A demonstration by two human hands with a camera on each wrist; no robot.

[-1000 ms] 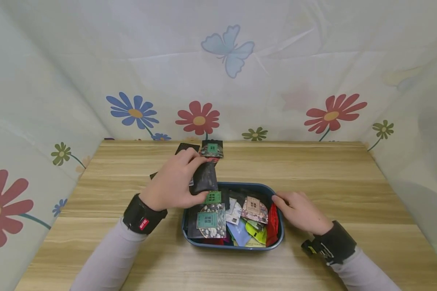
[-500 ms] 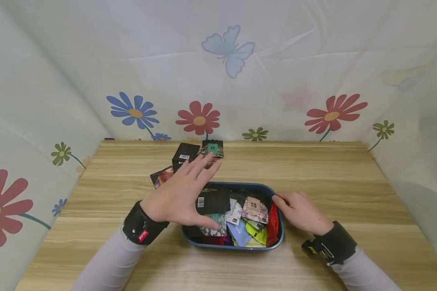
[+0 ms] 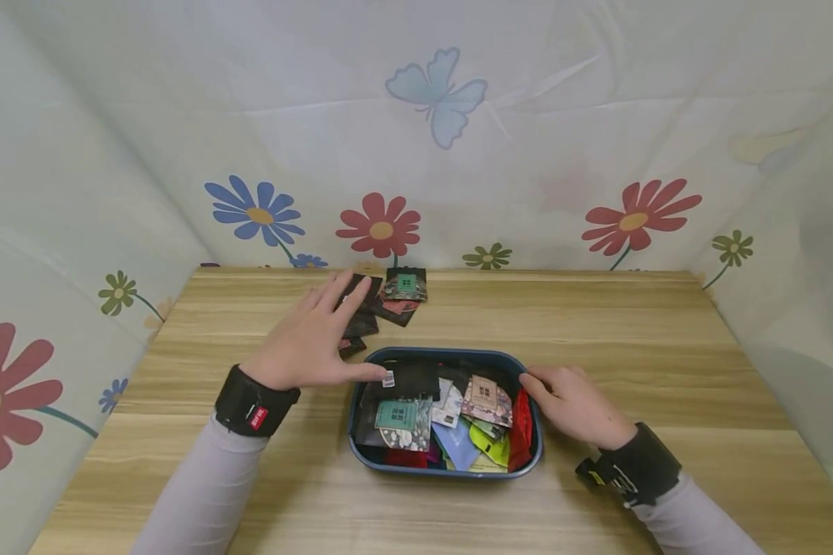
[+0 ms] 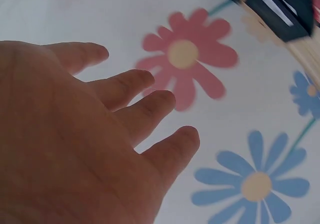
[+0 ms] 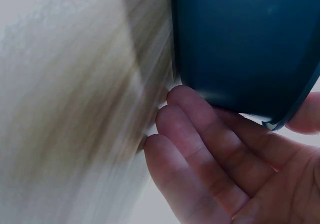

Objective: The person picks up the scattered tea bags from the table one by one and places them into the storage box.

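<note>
My left hand (image 3: 312,339) hovers over the left end of the blue bin (image 3: 451,473), fingers spread and nothing held. Its thumb tip overlaps a black packet (image 3: 416,378) with a small white barcode label. Beside that packet lies a floral one with a green label (image 3: 396,415). At the bin's right end my right hand (image 3: 576,405) grips the rim, thumb over the edge. In the right wrist view its other fingers (image 5: 185,144) lie along the outside of the bin wall (image 5: 245,39).
Inside the bin are a pink floral packet (image 3: 484,397), a red packet (image 3: 521,432), and blue (image 3: 458,445) and yellow ones. Behind it several black packets (image 3: 361,322) lie in a loose pile, one with a green label (image 3: 406,284). A flower-printed curtain (image 3: 527,154) surrounds the table (image 3: 597,324).
The left hand has let go of a black packet, which now lies in the bin, then drawn back leftward and spread its fingers. The right hand has stayed at the rim.
</note>
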